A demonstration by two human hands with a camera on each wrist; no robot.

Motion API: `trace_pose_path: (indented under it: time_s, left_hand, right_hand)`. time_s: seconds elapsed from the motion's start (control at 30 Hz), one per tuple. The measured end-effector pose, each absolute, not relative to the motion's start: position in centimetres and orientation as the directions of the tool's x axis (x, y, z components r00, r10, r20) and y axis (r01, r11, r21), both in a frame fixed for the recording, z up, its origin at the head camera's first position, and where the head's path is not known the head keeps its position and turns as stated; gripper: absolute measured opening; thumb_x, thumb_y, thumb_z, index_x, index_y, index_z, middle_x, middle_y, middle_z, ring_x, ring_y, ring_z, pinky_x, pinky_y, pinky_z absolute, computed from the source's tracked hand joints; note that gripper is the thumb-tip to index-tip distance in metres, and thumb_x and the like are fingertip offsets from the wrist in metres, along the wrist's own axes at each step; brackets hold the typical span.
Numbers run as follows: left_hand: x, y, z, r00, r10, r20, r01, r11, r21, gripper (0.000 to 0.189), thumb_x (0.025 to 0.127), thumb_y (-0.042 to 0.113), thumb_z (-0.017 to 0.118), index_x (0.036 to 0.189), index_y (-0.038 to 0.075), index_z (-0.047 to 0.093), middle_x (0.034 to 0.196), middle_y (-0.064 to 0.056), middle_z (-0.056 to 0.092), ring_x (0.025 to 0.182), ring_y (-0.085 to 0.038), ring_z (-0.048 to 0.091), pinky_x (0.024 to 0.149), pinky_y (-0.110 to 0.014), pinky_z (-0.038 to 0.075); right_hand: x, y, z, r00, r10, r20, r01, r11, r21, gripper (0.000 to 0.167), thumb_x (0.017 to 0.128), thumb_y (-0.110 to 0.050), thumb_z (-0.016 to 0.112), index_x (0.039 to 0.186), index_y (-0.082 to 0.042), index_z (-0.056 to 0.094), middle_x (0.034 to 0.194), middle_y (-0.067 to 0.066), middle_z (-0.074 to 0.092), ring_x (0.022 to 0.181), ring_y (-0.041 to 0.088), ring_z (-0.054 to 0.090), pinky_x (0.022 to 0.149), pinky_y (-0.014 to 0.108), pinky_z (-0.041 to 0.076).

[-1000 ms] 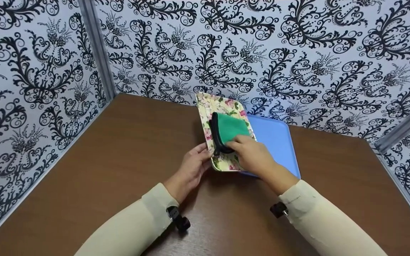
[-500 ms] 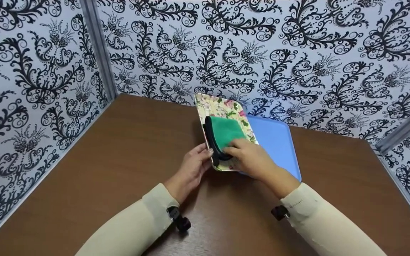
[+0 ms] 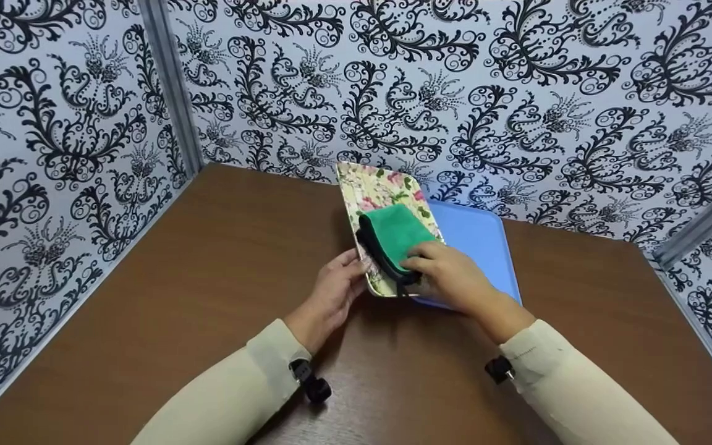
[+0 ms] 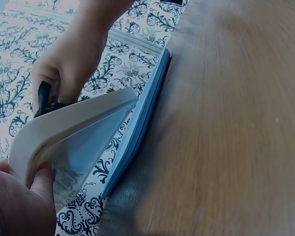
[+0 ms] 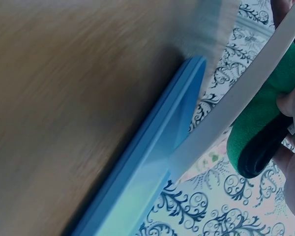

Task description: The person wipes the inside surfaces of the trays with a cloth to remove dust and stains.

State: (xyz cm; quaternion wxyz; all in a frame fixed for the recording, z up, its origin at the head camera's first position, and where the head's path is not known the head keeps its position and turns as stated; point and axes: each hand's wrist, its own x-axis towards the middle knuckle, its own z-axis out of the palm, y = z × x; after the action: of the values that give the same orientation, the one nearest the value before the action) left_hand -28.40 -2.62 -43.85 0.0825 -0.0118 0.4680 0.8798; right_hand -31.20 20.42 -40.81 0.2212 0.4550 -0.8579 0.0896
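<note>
My left hand (image 3: 334, 287) grips the near-left edge of a floral tray (image 3: 356, 191), which is held tilted above the table. In the left wrist view the thumb lies against the pale underside of that tray (image 4: 83, 115). A folded green cloth with a black edge (image 3: 396, 232) lies against the patterned face of the tray. My right hand (image 3: 455, 275) pinches the near end of the cloth. The right wrist view shows the cloth (image 5: 263, 120) bunched in the fingers beside the tray's rim (image 5: 236, 98).
A blue tray (image 3: 479, 247) lies on the brown table (image 3: 238, 247) behind and right of the floral one, which partly covers it. Walls with black scroll patterns (image 3: 294, 80) stand along the back and left. Each sleeve carries a small black wrist camera (image 3: 498, 369).
My right hand has moved the cloth over the floral tray, first left, then back right and nearer. The left hand and the tray have stayed almost still.
</note>
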Motion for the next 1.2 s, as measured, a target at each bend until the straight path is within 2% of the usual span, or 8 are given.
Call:
trace_pose_path:
  time_s: [0.23, 0.33, 0.43, 0.57, 0.7, 0.97, 1.2]
  left_hand:
    - [-28.3, -2.6, -43.8, -0.985, 0.132, -0.109, -0.164, -0.538, 0.827, 0.048, 0.101, -0.001, 0.055, 0.147, -0.011, 0.045, 0.127, -0.017, 0.066, 0.097, -0.011, 0.067, 0.096, -0.030, 0.057]
    - [-28.3, -2.6, -43.8, -0.985, 0.136, -0.105, -0.162, -0.535, 0.829, 0.049, 0.101, -0.001, 0.055, 0.148, -0.011, 0.044, 0.134, -0.022, 0.064, 0.099, -0.012, 0.067, 0.099, -0.032, 0.056]
    - [-28.3, -2.6, -43.8, -0.985, 0.138, -0.104, -0.163, -0.535, 0.829, 0.050, 0.101, -0.001, 0.055, 0.149, -0.011, 0.043, 0.140, -0.025, 0.060, 0.101, -0.012, 0.067, 0.100, -0.032, 0.056]
    - [-28.2, -2.6, -43.7, -0.984, 0.146, -0.104, -0.167, -0.536, 0.828, 0.049, 0.102, 0.000, 0.054, 0.149, -0.010, 0.044, 0.143, -0.026, 0.058, 0.104, -0.013, 0.067, 0.099, -0.031, 0.055]
    - [-28.0, -2.7, -43.7, -0.984, 0.154, -0.094, -0.163, -0.540, 0.826, 0.048, 0.103, 0.002, 0.054, 0.149, -0.009, 0.045, 0.144, -0.026, 0.058, 0.106, -0.014, 0.066, 0.098, -0.030, 0.055]
    - [-28.1, -2.9, -43.6, -0.985, 0.141, -0.099, -0.162, -0.551, 0.818, 0.048, 0.104, 0.002, 0.054, 0.149, -0.009, 0.045, 0.144, -0.028, 0.057, 0.106, -0.016, 0.067, 0.098, -0.031, 0.056]
    - [-28.3, -2.8, -43.5, -0.987, 0.120, -0.107, -0.156, -0.564, 0.811, 0.047, 0.103, 0.000, 0.053, 0.148, -0.009, 0.046, 0.141, -0.027, 0.060, 0.102, -0.015, 0.068, 0.093, -0.029, 0.057]
  right_hand:
    - [-32.0, 22.1, -41.6, -0.580, -0.694, 0.427, -0.768, 0.641, -0.003, 0.055, 0.065, -0.018, 0.097, 0.117, -0.011, 0.077, 0.116, 0.010, 0.071, 0.110, 0.032, 0.067, 0.095, 0.048, 0.058]
    - [-32.2, 22.7, -41.7, -0.622, -0.666, 0.412, -0.737, 0.676, -0.022, 0.053, 0.068, -0.011, 0.094, 0.118, -0.011, 0.077, 0.117, 0.010, 0.071, 0.112, 0.032, 0.067, 0.096, 0.048, 0.058]
    - [-32.2, 23.0, -41.8, -0.646, -0.644, 0.410, -0.715, 0.699, -0.029, 0.048, 0.073, 0.000, 0.086, 0.118, -0.011, 0.078, 0.116, 0.010, 0.071, 0.111, 0.032, 0.067, 0.094, 0.049, 0.058]
    - [-32.0, 23.1, -41.8, -0.660, -0.624, 0.419, -0.691, 0.722, -0.014, 0.044, 0.079, 0.009, 0.072, 0.117, -0.012, 0.078, 0.114, 0.009, 0.072, 0.108, 0.032, 0.069, 0.089, 0.049, 0.059]
    - [-31.5, 22.9, -41.5, -0.669, -0.612, 0.421, -0.673, 0.740, 0.006, 0.044, 0.081, 0.010, 0.068, 0.117, -0.013, 0.078, 0.112, 0.009, 0.071, 0.105, 0.032, 0.069, 0.084, 0.050, 0.060]
    - [-30.5, 21.8, -41.2, -0.696, -0.605, 0.388, -0.654, 0.756, 0.006, 0.044, 0.087, 0.009, 0.061, 0.118, -0.017, 0.077, 0.108, 0.007, 0.069, 0.099, 0.028, 0.067, 0.072, 0.050, 0.060]
    - [-29.6, 20.6, -40.8, -0.678, -0.623, 0.391, -0.665, 0.746, 0.034, 0.046, 0.082, 0.009, 0.063, 0.118, -0.017, 0.076, 0.105, 0.007, 0.067, 0.093, 0.027, 0.065, 0.067, 0.048, 0.059]
